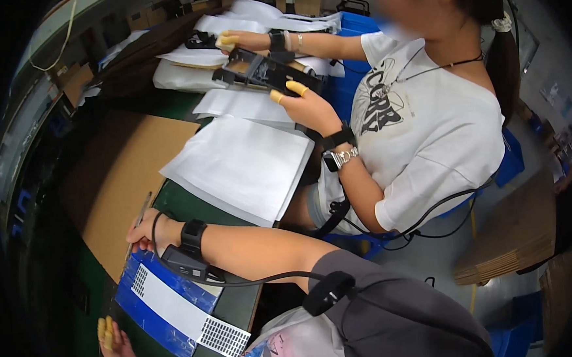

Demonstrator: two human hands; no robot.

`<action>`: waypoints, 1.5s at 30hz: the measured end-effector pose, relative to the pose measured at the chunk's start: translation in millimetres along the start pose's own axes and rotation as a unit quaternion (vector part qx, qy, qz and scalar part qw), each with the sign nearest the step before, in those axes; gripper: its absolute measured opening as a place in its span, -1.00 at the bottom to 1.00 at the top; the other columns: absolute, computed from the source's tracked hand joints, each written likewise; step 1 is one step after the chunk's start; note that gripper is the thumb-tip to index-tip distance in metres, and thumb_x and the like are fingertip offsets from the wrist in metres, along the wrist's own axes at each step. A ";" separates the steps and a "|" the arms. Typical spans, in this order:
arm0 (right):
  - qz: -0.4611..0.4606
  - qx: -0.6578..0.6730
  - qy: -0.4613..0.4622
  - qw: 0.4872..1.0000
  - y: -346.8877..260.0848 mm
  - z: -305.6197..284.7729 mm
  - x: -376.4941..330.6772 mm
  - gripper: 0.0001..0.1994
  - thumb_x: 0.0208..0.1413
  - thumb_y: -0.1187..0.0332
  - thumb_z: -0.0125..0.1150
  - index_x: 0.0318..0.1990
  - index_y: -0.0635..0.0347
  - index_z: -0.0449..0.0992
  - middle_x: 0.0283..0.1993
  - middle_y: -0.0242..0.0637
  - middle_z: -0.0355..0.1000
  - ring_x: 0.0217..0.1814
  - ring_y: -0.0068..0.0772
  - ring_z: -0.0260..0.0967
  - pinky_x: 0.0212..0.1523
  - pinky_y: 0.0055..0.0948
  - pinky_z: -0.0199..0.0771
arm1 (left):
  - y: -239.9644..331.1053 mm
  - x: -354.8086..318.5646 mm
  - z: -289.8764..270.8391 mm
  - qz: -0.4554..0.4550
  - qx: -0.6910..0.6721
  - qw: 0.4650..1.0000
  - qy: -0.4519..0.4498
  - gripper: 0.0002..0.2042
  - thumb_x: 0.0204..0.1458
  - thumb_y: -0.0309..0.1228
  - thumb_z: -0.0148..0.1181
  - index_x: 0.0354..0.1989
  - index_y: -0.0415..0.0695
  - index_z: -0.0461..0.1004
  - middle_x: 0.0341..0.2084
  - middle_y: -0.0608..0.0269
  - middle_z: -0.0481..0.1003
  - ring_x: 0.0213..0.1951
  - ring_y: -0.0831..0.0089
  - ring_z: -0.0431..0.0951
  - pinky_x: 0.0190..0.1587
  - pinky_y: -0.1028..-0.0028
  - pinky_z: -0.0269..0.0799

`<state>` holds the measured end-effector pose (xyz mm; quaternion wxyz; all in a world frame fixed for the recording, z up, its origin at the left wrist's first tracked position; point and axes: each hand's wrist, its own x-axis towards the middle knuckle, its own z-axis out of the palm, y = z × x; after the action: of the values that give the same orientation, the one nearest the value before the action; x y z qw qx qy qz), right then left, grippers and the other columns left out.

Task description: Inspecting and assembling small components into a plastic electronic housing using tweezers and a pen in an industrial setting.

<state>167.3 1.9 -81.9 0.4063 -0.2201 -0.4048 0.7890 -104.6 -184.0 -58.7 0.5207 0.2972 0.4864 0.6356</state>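
Note:
My right hand (146,231) reaches across to the left and is closed on a thin silver pen (144,208), whose tip is down by the cardboard's edge. A black strap and a small black box with a cable sit on that wrist. Just below it lies a flat blue pack (152,316) with a white label and dotted ends. My left hand (116,349), with yellow finger cots, rests at the pack's lower left edge; its fingers are spread and it holds nothing.
A seated co-worker in a white T-shirt (427,130) holds a black frame-shaped part (259,69) in both hands. White foam sheets (242,165) are stacked mid-table beside a brown cardboard sheet (125,172) on the green tabletop (189,207). Blue bins (355,27) stand behind.

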 end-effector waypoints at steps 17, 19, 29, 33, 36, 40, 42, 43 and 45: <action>0.055 -0.135 -0.010 0.989 3.9 8.4 -4.7 -0.88 -0.13 0.39 0.16 -0.48 0.26 0.44 -0.60 -0.28 0.40 -0.70 -0.63 0.21 -0.70 -0.69 0.20 | -27.8 -27.1 32.2 -0.047 -0.068 0.994 -0.067 -0.71 -0.02 -0.48 -0.07 -0.10 -0.27 0.27 -0.27 0.11 0.41 -0.33 0.49 0.43 -0.26 0.56 0.35; 0.036 -0.127 -0.025 0.991 11.0 13.2 -3.8 -0.89 -0.13 0.41 0.15 -0.48 0.27 0.43 -0.58 -0.24 0.40 -0.64 -0.63 0.24 -0.67 -0.69 0.22 | -24.6 -32.1 31.2 -0.035 -0.052 0.995 -0.077 -0.73 -0.03 -0.48 -0.07 -0.12 -0.27 0.28 -0.28 0.10 0.41 -0.32 0.48 0.42 -0.23 0.55 0.35; 0.054 -0.133 0.017 0.990 -12.8 18.4 -23.2 -0.95 -0.07 0.47 0.06 -0.46 0.25 0.40 -0.51 -0.18 0.41 -0.58 -0.59 0.22 -0.58 -0.66 0.19 | -26.3 -28.6 34.4 -0.063 -0.085 0.988 -0.112 -0.75 -0.01 -0.54 -0.09 -0.12 -0.29 0.27 -0.26 0.05 0.40 -0.29 0.45 0.42 -0.16 0.53 0.35; 0.065 -0.127 0.007 0.990 -8.6 20.8 -19.8 -0.95 -0.07 0.47 0.06 -0.46 0.25 0.40 -0.51 -0.16 0.40 -0.58 -0.59 0.22 -0.57 -0.67 0.20 | -26.0 -31.0 29.9 -0.058 -0.080 0.989 -0.106 -0.75 -0.01 -0.55 -0.09 -0.12 -0.29 0.27 -0.27 0.05 0.40 -0.29 0.46 0.42 -0.16 0.53 0.35; 0.061 -0.126 0.004 0.990 -8.5 20.2 -19.8 -0.95 -0.07 0.47 0.06 -0.46 0.26 0.40 -0.51 -0.16 0.40 -0.58 -0.58 0.22 -0.57 -0.66 0.20 | -25.0 -30.0 31.4 -0.059 -0.076 0.990 -0.104 -0.75 -0.01 -0.55 -0.09 -0.12 -0.29 0.27 -0.27 0.05 0.40 -0.29 0.46 0.42 -0.16 0.53 0.35; 0.050 -0.121 0.021 0.991 -13.7 17.9 -26.0 -0.95 -0.08 0.47 0.08 -0.46 0.25 0.41 -0.52 -0.18 0.40 -0.58 -0.59 0.23 -0.58 -0.65 0.20 | -25.6 -27.0 36.4 -0.067 -0.072 0.988 -0.119 -0.76 -0.01 -0.55 -0.10 -0.13 -0.28 0.27 -0.27 0.08 0.40 -0.28 0.47 0.41 -0.15 0.51 0.34; 0.052 -0.128 0.026 0.990 -10.2 17.7 -22.6 -0.95 -0.08 0.47 0.08 -0.45 0.26 0.41 -0.53 -0.18 0.40 -0.58 -0.59 0.24 -0.58 -0.65 0.21 | -26.0 -27.7 35.1 -0.063 -0.067 0.989 -0.116 -0.75 -0.02 -0.54 -0.09 -0.13 -0.28 0.27 -0.27 0.08 0.40 -0.29 0.47 0.41 -0.15 0.51 0.33; 0.055 -0.134 0.029 0.989 -9.3 15.8 -21.2 -0.94 -0.09 0.47 0.09 -0.45 0.26 0.41 -0.54 -0.18 0.40 -0.59 -0.58 0.24 -0.59 -0.66 0.22 | -26.1 -27.6 35.5 -0.057 -0.062 0.990 -0.111 -0.74 -0.03 -0.53 -0.08 -0.12 -0.28 0.27 -0.27 0.08 0.40 -0.29 0.47 0.41 -0.15 0.51 0.33; 0.045 -0.125 0.020 0.991 -5.5 15.8 -20.3 -0.92 -0.09 0.46 0.10 -0.44 0.29 0.41 -0.54 -0.18 0.41 -0.60 -0.57 0.26 -0.61 -0.67 0.24 | -25.0 -31.3 34.1 -0.039 -0.056 0.991 -0.117 -0.73 -0.05 -0.51 -0.05 -0.13 -0.29 0.27 -0.27 0.08 0.40 -0.30 0.46 0.41 -0.16 0.50 0.34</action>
<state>170.8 -20.1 -67.9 0.3479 -0.3032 -0.4820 0.7448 -56.3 -203.7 -65.9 0.6142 0.3206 0.3973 0.6018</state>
